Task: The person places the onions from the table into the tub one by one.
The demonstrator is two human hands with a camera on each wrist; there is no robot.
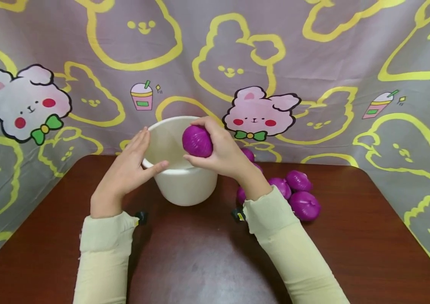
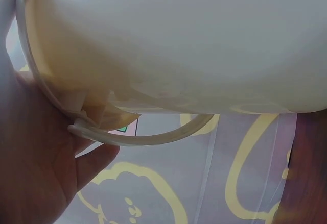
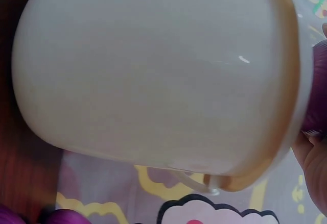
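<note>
A white bucket (image 1: 186,188) stands on the table, its handle (image 2: 168,137) hanging at the far side in the left wrist view. My left hand (image 1: 125,169) rests on the bucket's left rim, thumb over the near edge and fingers extended. In my right hand (image 1: 226,152) a purple onion (image 1: 197,141) is gripped between thumb and fingers, over the right part of the bucket's opening. The right wrist view shows the same onion (image 3: 318,91) at its right edge, by the rim. The bucket's bottom inside is hidden from view.
Several more purple onions (image 1: 304,205) lie on the brown table (image 1: 196,261) right of the bucket, some partly hidden behind my right forearm. A patterned cloth (image 1: 184,76) hangs behind the table.
</note>
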